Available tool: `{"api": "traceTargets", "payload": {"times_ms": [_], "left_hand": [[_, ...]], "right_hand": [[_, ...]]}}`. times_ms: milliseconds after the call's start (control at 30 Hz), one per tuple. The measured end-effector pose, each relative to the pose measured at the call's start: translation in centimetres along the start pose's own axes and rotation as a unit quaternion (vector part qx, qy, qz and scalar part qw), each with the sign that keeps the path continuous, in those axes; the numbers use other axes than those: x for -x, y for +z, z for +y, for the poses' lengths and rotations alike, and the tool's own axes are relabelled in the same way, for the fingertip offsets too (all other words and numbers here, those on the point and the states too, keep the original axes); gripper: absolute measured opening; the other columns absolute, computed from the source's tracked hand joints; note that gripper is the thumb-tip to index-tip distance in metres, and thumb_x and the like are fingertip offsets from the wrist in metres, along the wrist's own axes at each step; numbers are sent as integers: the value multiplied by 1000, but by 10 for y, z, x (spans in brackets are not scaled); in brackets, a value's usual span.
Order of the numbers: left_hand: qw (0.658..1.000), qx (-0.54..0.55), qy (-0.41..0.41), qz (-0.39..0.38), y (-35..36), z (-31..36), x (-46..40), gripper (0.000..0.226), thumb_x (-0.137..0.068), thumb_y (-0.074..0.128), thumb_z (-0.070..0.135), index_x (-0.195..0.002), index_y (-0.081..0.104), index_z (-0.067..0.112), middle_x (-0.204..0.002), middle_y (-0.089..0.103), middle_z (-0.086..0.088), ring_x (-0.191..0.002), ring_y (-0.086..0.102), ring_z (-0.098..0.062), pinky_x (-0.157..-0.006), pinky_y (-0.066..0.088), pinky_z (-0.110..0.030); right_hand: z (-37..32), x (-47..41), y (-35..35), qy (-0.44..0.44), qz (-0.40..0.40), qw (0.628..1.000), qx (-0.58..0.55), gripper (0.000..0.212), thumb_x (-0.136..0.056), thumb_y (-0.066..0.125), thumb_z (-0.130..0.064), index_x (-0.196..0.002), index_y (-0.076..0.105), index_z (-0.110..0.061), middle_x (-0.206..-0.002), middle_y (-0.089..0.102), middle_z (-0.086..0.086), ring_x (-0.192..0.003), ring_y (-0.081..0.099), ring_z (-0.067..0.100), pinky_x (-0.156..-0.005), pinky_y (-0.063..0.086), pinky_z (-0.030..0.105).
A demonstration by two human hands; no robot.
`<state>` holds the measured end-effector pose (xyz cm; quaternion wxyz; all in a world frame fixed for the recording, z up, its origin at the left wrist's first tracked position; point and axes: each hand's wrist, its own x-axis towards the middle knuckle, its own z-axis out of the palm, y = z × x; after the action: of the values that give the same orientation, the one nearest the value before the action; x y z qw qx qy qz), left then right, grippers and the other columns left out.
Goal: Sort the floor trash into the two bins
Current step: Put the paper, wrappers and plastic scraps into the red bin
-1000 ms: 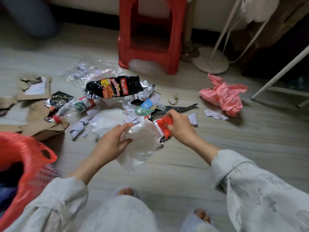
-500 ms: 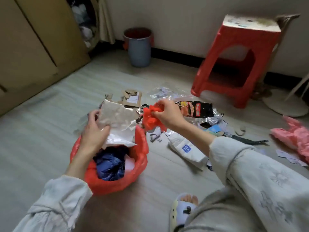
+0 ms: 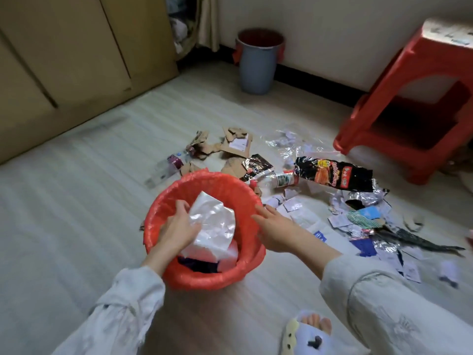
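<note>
Person crouches over a red-lined bin on the floor. Left hand is inside the bin mouth, fingers curled on the left edge of a crumpled white plastic bag, pressing it into the bin. The bag sits mostly inside, its top corner poking up near the far rim. Something dark purple shows under it at the bin bottom. Right hand hangs over the bin's right rim, fingers straight and spread, holding nothing; can't tell if it touches the rim.

Second bin, grey-blue with a red liner, stands against the far wall, well apart from the hands.

Trash still on the floor beyond and right of the red bin: torn cardboard pieces, a clear plastic bottle with a red cap lying on its side just beside the bin's far rim, a black snack wrapper touching the bottle's end, crumpled clear film, scattered paper scraps, foil bits. Another clear bottle lies left of the cardboard.

Red plastic stool at the right by the wall. Wooden cabinet doors at the left. A slippered foot shows at the bottom edge.
</note>
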<state>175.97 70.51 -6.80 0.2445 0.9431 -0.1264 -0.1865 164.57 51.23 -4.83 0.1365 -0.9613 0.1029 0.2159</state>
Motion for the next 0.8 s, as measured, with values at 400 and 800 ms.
{"api": "traceTargets", "payload": {"times_ms": [400, 800], "left_hand": [[883, -421, 192, -80, 100, 1, -56, 46, -56, 72, 58, -86, 71, 23, -86, 58, -8, -81, 55, -26, -65, 47, -35], [879, -420, 149, -169, 164, -47, -76, 66, -87, 30, 56, -147, 12, 34, -148, 9, -36, -139, 1, -45, -112, 3, -56]], "right_hand": [[19, -19, 22, -72, 36, 996, 34, 69, -91, 17, -46, -150, 8, -10, -155, -19, 8, -143, -20, 24, -120, -2, 35], [24, -32, 52, -76, 182, 980, 35, 63, -71, 37, -35, -126, 58, -11, -143, 42, 19, -133, 39, 35, -99, 46, 45]]}}
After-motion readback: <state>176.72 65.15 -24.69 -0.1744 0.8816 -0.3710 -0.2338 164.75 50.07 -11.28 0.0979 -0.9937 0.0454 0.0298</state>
